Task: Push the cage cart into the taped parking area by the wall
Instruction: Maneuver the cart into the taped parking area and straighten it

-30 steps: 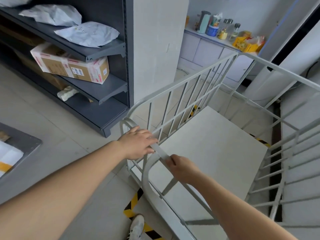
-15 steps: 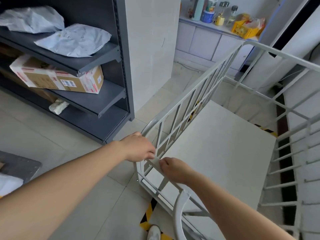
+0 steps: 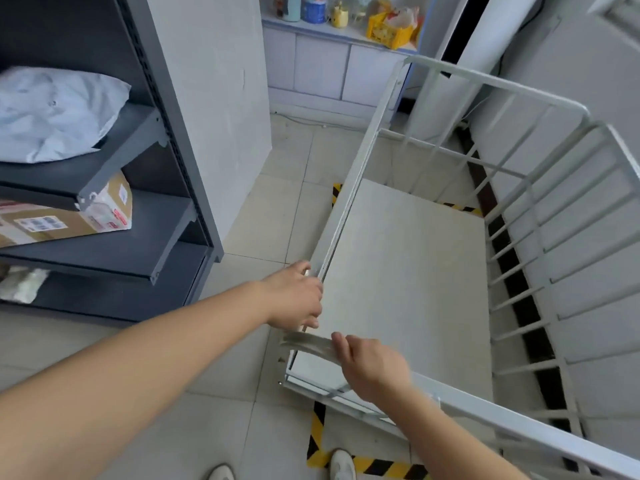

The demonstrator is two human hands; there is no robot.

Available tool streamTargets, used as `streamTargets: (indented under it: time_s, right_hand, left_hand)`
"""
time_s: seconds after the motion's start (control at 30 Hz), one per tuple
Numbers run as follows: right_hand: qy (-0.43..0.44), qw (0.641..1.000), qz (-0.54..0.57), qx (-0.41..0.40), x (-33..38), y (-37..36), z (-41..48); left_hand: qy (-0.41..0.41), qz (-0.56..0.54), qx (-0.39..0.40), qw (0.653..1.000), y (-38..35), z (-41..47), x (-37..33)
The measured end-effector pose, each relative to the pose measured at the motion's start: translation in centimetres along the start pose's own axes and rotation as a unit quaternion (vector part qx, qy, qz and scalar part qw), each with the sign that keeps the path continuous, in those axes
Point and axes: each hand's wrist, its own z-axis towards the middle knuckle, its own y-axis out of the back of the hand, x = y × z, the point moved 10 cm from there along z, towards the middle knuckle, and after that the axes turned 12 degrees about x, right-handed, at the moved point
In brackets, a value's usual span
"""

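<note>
Shelving (image 3: 114,216) stands far left with a cardboard box (image 3: 65,220) on it, and next across the left hand (image 3: 294,297) is wrapped on the cage cart's (image 3: 408,278) near corner post while the right hand (image 3: 372,367) is curled over the near top rail. The cart sits mostly inside the yellow-and-black tape (image 3: 317,441), right side near the wall (image 3: 588,81). Risks: push askew and the side bars scrape that wall, or the near end stays over the tape.
</note>
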Motion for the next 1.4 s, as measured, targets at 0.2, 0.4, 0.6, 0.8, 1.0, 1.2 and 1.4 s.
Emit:
streamTargets:
  time_s: [0.2, 0.4, 0.6, 0.8, 1.0, 1.2, 1.4]
  right_hand:
    - [0.001, 0.999, -0.008, -0.053, -0.2, 0.6, -0.3]
    - [0.016, 0.997, -0.038, -0.064, -0.3, 0.7, -0.7]
    - [0.011, 0.996, -0.059, -0.069, -1.0, 0.1, -1.2]
    - [-0.02, 0.996, -0.052, -0.067, -1.7, -0.1, -0.9]
    - [-0.126, 0.99, -0.01, -0.057, -2.9, 0.2, -0.9]
    - [-0.211, 0.975, -0.025, -0.062, -4.2, -0.4, -1.3]
    - [-0.229, 0.972, -0.034, -0.051, -3.8, -0.1, -1.5]
  left_hand:
    - [-0.038, 0.1, 0.015, 0.994, -0.3, 0.7, 0.5]
    - [-0.063, 0.136, 0.046, 0.988, 0.8, 1.5, 0.9]
    - [-0.112, 0.201, 0.074, 0.97, 0.5, 2.4, -0.9]
    - [-0.169, 0.177, 0.054, 0.968, 1.1, 2.9, -0.6]
    - [-0.216, 0.172, 0.084, 0.958, 0.6, 3.7, -0.6]
    - [-0.235, 0.152, 0.13, 0.951, 0.1, 3.9, -0.9]
    - [-0.238, 0.164, 0.148, 0.946, 0.1, 3.8, -0.9]
